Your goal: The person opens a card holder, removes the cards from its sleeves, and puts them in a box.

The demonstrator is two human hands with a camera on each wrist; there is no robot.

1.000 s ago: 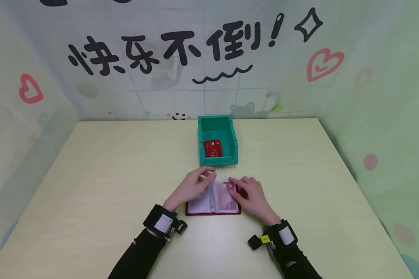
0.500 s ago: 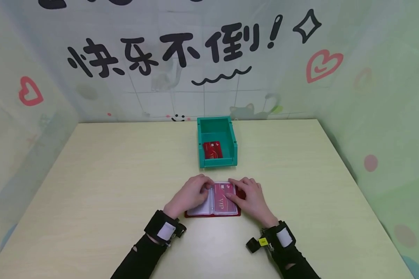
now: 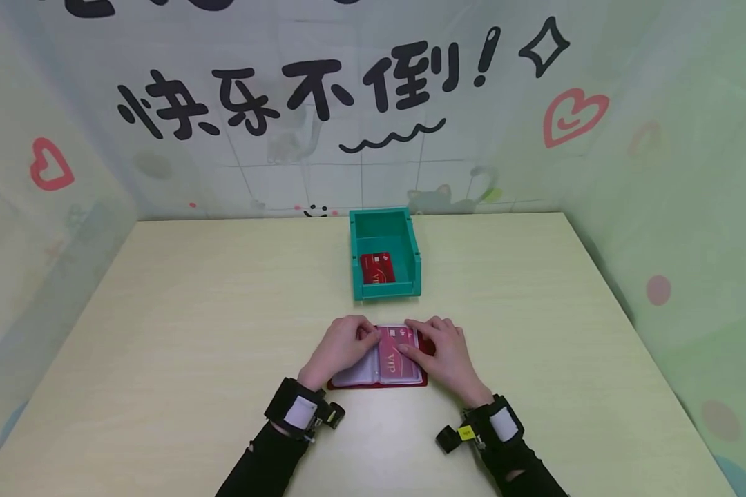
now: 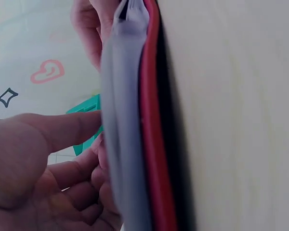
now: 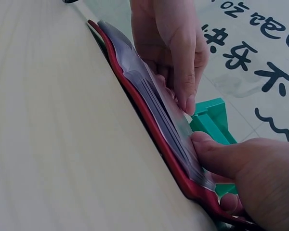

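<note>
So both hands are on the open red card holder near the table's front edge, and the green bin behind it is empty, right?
Not quite. The green bin is not empty: the head view shows a red card lying in it. The rest holds: the left hand and the right hand are both on the open red card holder.
</note>
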